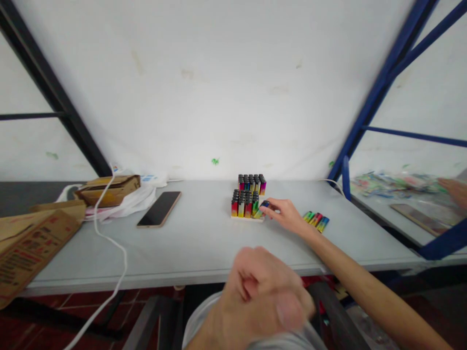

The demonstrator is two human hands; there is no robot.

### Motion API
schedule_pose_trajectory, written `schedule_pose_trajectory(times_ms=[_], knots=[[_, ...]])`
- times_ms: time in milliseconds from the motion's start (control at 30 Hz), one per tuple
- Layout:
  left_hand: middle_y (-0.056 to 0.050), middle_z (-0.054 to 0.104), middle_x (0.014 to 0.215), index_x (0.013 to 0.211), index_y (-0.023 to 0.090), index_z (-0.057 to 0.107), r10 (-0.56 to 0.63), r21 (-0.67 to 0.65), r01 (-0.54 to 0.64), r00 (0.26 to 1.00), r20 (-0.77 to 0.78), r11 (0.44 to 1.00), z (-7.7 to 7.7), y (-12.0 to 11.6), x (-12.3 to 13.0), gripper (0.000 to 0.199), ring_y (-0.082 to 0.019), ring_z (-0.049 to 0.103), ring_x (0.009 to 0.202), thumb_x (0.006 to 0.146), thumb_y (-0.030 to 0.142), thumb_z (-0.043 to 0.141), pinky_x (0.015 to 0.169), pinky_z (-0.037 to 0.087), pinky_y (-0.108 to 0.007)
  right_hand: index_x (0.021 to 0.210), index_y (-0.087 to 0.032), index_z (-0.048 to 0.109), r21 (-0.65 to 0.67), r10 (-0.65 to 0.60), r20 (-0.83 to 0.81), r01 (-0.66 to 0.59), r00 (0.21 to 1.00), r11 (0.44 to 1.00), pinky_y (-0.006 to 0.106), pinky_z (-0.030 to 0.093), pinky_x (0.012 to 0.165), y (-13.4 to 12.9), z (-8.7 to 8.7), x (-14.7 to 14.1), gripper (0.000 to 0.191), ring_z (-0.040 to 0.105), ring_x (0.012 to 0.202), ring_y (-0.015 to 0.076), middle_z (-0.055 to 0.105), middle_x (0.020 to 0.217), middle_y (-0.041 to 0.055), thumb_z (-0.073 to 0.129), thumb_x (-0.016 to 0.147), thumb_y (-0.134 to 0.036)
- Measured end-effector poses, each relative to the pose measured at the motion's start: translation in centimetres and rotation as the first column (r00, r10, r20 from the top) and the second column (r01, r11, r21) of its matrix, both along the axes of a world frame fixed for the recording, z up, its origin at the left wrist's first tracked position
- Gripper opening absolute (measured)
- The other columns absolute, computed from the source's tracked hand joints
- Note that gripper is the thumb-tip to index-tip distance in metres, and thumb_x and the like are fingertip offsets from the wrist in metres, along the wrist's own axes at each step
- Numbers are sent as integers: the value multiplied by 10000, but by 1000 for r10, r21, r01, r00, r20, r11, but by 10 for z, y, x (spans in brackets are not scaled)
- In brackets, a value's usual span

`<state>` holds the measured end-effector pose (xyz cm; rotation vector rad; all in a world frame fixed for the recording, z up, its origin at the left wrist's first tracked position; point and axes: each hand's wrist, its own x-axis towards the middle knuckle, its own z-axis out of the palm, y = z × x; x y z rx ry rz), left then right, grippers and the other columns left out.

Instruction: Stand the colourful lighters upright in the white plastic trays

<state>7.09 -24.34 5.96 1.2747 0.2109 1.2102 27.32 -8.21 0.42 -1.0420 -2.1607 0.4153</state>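
My right hand (286, 214) pinches a lighter (261, 209) with a dark top, held tilted at the right end of the front block of lighters (244, 204). That block stands upright in rows on a low white tray (248, 219), black tops up and shiny red, yellow and green bodies below. Close to the camera, my left hand (264, 296) is curled into a loose fist, slightly blurred, with nothing visible in it. Several loose lighters (316, 221) lie side by side on the table, right of my right hand.
Behind the tray stands a second block of lighters (251, 183). A phone (159, 209) lies left of centre on the grey table (197, 243). Cardboard boxes (36, 238), white plastic bags (127, 206) and a white cable (124, 253) are at left. A blue metal frame (379, 97) rises at right.
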Motion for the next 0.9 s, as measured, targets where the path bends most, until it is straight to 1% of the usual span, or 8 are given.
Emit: schedule_pose_trajectory(times_ms=[100, 233, 300, 367, 533, 633, 733, 900], knots=[[81, 172, 474, 515, 195, 197, 305, 51, -310, 948, 87, 949, 17, 37, -7, 728, -52, 144, 418, 916, 541, 696, 426, 177, -246, 820, -189, 624, -1, 33, 78, -33, 996, 999, 265, 430, 643, 3, -1, 0, 403, 612, 629, 168, 678, 688, 24, 512, 1018, -521], [81, 159, 479, 533, 226, 169, 717, 237, -687, 694, -66, 687, 32, 111, -31, 736, -66, 135, 431, 905, 656, 637, 438, 147, -268, 810, -186, 605, 34, 50, 195, -58, 979, 998, 267, 391, 614, 9, -1, -5, 384, 557, 591, 161, 647, 690, 31, 514, 1029, -488], [65, 201, 470, 513, 230, 211, 835, 435, -717, 516, -193, 544, 34, 147, -39, 718, -87, 198, 447, 911, 698, 583, 453, 175, -281, 776, -193, 593, 69, 29, 231, -47, 973, 997, 274, 373, 613, 12, 1, -11, 395, 528, 587, 163, 626, 691, 37, 530, 1021, -496], [46, 243, 471, 486, 229, 249, 892, 619, -644, 359, -276, 450, 32, 180, -42, 710, -105, 261, 476, 945, 722, 474, 490, 220, -290, 724, -201, 583, 78, 1, 241, -21, 970, 997, 280, 361, 615, 14, 2, -17, 432, 507, 576, 166, 596, 661, 36, 549, 1004, -528], [20, 282, 457, 463, 246, 261, 894, 766, -465, 181, -410, 445, 7, 239, -43, 692, -141, 349, 510, 995, 688, 274, 587, 299, -322, 702, -208, 614, 19, -50, 232, 47, 971, 999, 273, 336, 605, 10, 14, -3, 506, 498, 563, 159, 598, 625, 17, 502, 997, -605], [-33, 438, 454, 491, 265, 318, 876, 786, -408, 80, -476, 464, -14, 256, -53, 645, -197, 513, 562, 1012, 635, 233, 666, 356, -346, 763, -199, 658, 62, -246, 230, 238, 942, 969, 284, 352, 637, 6, 26, 36, 516, 539, 604, 175, 645, 662, 37, 414, 1035, -563], [-107, 588, 540, 529, 266, 396, 864, 816, -328, 4, -503, 476, -30, 263, -64, 607, -269, 651, 700, 1023, 572, 220, 750, 393, -366, 906, -175, 710, 83, -448, 377, 452, 811, 888, 294, 398, 698, 4, 36, 85, 395, 635, 703, 214, 725, 776, 89, 480, 1023, -475], [-103, 686, 697, 739, 246, 559, 845, 826, -187, 64, -531, 532, -39, 266, -70, 516, -281, 686, 768, 1026, 541, 247, 763, 413, -340, 1033, -157, 740, -9, -486, 630, 631, 606, 776, 299, 449, 783, -8, 31, 141, 351, 715, 865, 257, 775, 872, 130, 544, 1010, -446]])
